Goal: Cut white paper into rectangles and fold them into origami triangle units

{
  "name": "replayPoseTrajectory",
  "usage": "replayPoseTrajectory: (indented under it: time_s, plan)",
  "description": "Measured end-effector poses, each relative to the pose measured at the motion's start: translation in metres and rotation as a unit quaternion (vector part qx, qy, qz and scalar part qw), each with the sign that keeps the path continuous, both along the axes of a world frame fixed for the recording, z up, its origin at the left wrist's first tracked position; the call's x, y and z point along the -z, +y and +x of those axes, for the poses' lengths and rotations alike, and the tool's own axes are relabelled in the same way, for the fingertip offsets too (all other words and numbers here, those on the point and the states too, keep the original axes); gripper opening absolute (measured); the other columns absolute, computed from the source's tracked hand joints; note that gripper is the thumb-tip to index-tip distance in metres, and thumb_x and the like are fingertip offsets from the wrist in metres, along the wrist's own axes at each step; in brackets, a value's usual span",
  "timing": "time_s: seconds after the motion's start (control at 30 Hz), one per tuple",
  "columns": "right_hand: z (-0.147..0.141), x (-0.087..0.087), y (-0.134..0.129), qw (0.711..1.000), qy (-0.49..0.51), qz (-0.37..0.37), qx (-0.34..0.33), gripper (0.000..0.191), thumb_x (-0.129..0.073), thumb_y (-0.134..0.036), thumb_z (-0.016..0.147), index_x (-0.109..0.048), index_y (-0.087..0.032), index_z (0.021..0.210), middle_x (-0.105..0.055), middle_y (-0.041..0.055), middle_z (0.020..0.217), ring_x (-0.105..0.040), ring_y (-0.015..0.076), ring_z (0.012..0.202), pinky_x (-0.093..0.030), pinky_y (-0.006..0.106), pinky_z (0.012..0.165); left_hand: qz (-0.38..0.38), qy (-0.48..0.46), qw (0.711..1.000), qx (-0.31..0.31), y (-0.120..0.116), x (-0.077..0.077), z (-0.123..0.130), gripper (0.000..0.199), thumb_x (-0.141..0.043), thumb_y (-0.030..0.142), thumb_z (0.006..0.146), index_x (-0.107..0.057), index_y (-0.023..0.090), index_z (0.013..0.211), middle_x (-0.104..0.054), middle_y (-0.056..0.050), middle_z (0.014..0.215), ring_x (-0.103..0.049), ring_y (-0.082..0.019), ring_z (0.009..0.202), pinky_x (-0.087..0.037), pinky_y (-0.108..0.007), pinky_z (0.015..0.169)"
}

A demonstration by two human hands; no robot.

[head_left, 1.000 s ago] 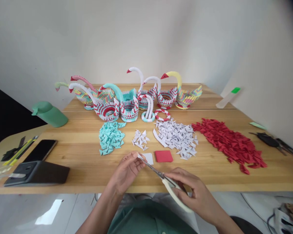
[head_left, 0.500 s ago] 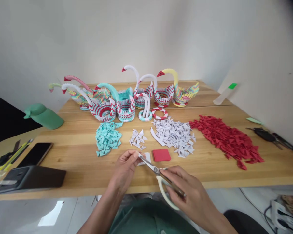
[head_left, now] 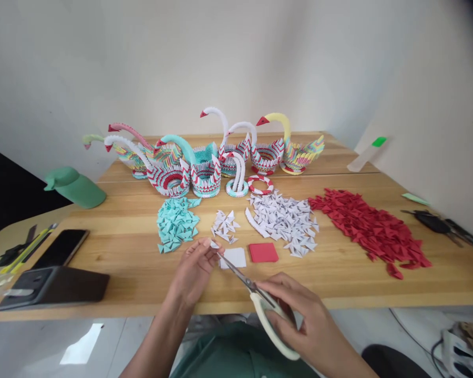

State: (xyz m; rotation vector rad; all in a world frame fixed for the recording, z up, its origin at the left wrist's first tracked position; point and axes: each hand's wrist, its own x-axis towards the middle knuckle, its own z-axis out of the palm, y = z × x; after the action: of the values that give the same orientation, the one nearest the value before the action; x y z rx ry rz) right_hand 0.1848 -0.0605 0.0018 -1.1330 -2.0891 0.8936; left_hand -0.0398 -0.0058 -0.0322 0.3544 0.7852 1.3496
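Note:
Near the table's front edge, my left hand [head_left: 195, 268] pinches a small white paper piece [head_left: 214, 244] between thumb and fingers. My right hand [head_left: 299, 310] is closed on the cream handles of a pair of scissors [head_left: 249, 282], whose blades point up and left to the fingers of my left hand. Just behind the blades lie a stack of white paper [head_left: 234, 257] and a stack of red paper [head_left: 263, 252]. Farther back are a small group of white folded pieces [head_left: 224, 226] and a larger white pile [head_left: 281, 215].
Turquoise pieces [head_left: 177, 223] lie left, red pieces [head_left: 372, 226] right. Several paper swans [head_left: 169, 178] and a red-white ring [head_left: 260, 185] stand behind. At left are a green jug [head_left: 76, 189], a phone [head_left: 61, 248] and a black box [head_left: 59, 286].
My left hand has shifted slightly left and up with the white piece. The scissors have moved down and turned in my right hand, uncovering more of the white stack. The view has shifted slightly.

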Motion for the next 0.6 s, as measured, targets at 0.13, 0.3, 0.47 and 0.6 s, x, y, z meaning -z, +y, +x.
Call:
replayPoseTrajectory:
  time_s: [0.13,0.3,0.47,0.6]
  plan:
    - [0.0027,-0.0005,0.0001,1.000,-0.005,-0.005,0.015,0.038,-0.056,-0.012,0.085,-0.062,-0.025,0.120,-0.065,0.0050,0.098,-0.063,0.0147,0.075,-0.053,0.024,0.070,-0.004,-0.020,1.000,0.024,-0.0025,-0.0004,-0.0010,0.017,-0.079,0.025,0.073,-0.067,0.013,0.075,-0.070,-0.004,0.074,-0.066,-0.014,0.074,-0.053,-0.023,0.070]
    - [0.0000,0.0029,0.0028,1.000,-0.004,-0.004,0.013,0.037,-0.056,-0.012,0.084,-0.063,-0.023,0.119,-0.065,0.0050,0.096,-0.063,0.0147,0.075,-0.053,0.023,0.067,-0.008,-0.034,0.999,0.032,-0.0064,-0.0001,0.0003,0.017,-0.079,0.024,0.072,-0.068,0.012,0.076,-0.071,-0.004,0.073,-0.066,-0.014,0.073,-0.053,-0.024,0.069]
    - [0.0002,0.0030,0.0028,1.000,-0.002,-0.007,0.014,0.034,-0.056,-0.015,0.085,-0.063,-0.024,0.118,-0.065,0.0049,0.095,-0.063,0.0147,0.074,-0.053,0.023,0.067,-0.002,-0.032,0.999,0.037,-0.0075,-0.0016,0.0007,0.016,-0.078,0.025,0.074,-0.068,0.013,0.074,-0.071,-0.004,0.074,-0.066,-0.014,0.072,-0.053,-0.024,0.069]
    - [0.0027,0.0025,0.0003,1.000,0.005,-0.001,0.011,0.035,-0.056,-0.015,0.085,-0.063,-0.024,0.118,-0.066,0.0058,0.098,-0.063,0.0146,0.074,-0.053,0.023,0.065,-0.002,-0.024,0.999,0.036,-0.0073,-0.0039,0.0018,0.017,-0.079,0.025,0.073,-0.067,0.013,0.074,-0.070,-0.004,0.073,-0.066,-0.014,0.070,-0.052,-0.024,0.068]
